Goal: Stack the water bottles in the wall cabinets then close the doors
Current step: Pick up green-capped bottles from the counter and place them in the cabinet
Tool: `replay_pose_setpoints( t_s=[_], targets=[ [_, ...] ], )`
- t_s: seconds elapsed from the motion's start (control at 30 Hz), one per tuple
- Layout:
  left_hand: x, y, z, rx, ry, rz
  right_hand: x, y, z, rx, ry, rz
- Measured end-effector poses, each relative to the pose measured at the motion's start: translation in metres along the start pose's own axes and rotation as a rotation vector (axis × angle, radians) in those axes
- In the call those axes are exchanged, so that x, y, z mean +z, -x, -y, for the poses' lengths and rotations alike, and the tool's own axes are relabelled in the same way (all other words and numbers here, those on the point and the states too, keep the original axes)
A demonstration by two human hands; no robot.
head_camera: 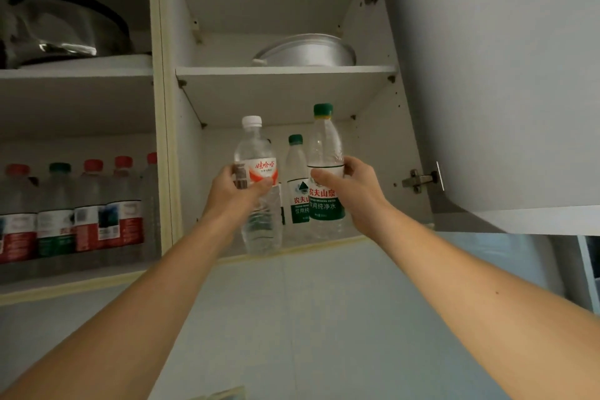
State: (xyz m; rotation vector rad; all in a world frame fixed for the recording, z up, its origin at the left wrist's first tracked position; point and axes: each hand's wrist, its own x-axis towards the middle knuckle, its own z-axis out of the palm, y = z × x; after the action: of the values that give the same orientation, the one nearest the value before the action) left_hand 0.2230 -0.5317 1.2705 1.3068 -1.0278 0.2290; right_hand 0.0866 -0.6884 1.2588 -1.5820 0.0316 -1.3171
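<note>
My left hand (235, 193) grips a clear white-capped bottle (256, 153) with a red and white label, held upright at the front edge of the right cabinet's lower shelf (324, 245). My right hand (354, 191) grips a taller green-capped bottle (324, 146) with a green label, just right of it. Behind and between them a second green-capped bottle (297, 172) stands on the shelf. In the left cabinet's lower shelf a row of several red-capped and green-capped bottles (74, 214) stands side by side.
The right cabinet's grey door (503, 91) hangs open at the right, its hinge (418, 178) close to my right hand. A metal basin (308, 52) lies on the upper right shelf, a dark-rimmed pot lid (61, 29) on the upper left shelf. Pale blue wall tiles (308, 318) run below.
</note>
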Motion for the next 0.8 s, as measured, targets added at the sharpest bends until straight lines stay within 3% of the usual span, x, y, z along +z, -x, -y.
replay_pose_setpoints(
  t_s=[0.2, 0.4, 0.8],
  targets=[
    [-0.003, -0.027, 0.02, -0.097, 0.008, 0.055, -0.001, -0.021, -0.025, 0.018, 0.078, 0.042],
    [0.0, -0.046, 0.038, -0.242, 0.146, 0.186, -0.014, -0.04, -0.032, 0.038, 0.377, 0.158],
    [0.041, -0.067, 0.057, -0.236, 0.163, 0.2, -0.024, -0.062, -0.045, 0.103, 0.569, 0.143]
  ],
)
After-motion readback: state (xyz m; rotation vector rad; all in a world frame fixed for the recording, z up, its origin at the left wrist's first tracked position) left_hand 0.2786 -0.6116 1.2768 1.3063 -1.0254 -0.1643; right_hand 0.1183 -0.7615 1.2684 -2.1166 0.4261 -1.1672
